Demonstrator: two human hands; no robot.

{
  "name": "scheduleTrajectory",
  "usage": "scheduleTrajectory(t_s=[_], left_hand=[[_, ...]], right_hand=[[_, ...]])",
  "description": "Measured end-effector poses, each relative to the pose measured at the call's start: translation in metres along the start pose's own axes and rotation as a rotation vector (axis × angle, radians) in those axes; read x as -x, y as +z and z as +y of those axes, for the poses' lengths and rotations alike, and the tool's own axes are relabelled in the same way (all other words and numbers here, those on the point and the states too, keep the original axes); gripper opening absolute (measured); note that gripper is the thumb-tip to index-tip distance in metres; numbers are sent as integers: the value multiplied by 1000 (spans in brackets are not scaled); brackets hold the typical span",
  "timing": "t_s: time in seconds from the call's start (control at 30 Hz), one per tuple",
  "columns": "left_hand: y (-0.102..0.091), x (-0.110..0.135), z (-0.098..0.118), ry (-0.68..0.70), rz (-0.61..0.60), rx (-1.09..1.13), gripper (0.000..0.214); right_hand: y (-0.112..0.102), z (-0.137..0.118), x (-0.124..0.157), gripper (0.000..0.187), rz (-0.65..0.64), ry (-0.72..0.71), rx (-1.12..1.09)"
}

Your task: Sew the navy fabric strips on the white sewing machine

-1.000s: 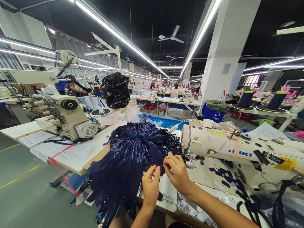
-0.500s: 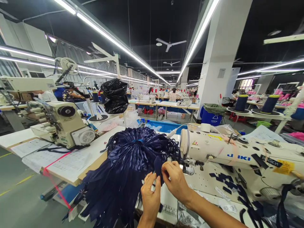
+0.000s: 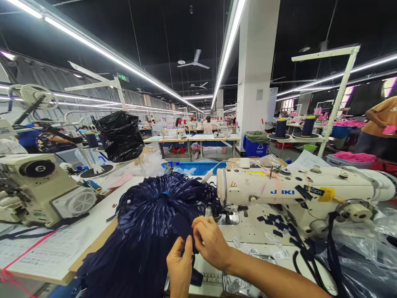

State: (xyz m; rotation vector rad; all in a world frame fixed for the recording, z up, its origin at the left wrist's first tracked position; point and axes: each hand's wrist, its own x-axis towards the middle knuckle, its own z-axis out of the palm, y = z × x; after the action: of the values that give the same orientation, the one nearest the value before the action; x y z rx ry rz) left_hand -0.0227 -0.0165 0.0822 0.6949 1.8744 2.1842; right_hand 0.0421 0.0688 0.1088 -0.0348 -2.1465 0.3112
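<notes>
— Both hands pinch the same small navy strip (image 3: 190, 244): the left hand (image 3: 180, 269) comes up from below with thumb and fingers pressed on its lower part, and the right hand (image 3: 211, 242) closes over the top, fingertips curled in tight.

— Where does the strip sit?

— At the front edge of the sewing table (image 3: 248, 252), just right of the big navy bundle (image 3: 149, 231), which spills over the table edge. The strip looks dark, narrow and limp, the same cloth as the bundle.

— Any bins or bags about?

— A blue tray (image 3: 198, 167) behind the bundle has clear plastic in it. A black bag (image 3: 119, 134) hangs knotted and full; I cannot tell of what. Further off, a blue bin (image 3: 256, 147) has a green liner bunched over its rim.

— And the arms?

— The right forearm runs in from the lower right, wrist bent towards the bundle. The left wrist rises almost straight from the bottom edge. Both work just in front of the white sewing machine (image 3: 297, 192), with navy scraps (image 3: 276, 221) scattered on its bed.
</notes>
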Motion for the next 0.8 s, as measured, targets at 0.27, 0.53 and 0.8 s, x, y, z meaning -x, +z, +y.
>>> scheduleTrajectory(t_s=[0.27,0.53,0.8], left_hand=[[0,-1,-4,-17,-22,-18,41],[2,-3,3,-60,24,108,48],[7,5,7,0,18,1,44]], right_hand=[[-5,-9,8,12,18,27,-99],[-19,-7,4,13,38,-109,-9],[-14,0,-4,37,26,-264,393]])
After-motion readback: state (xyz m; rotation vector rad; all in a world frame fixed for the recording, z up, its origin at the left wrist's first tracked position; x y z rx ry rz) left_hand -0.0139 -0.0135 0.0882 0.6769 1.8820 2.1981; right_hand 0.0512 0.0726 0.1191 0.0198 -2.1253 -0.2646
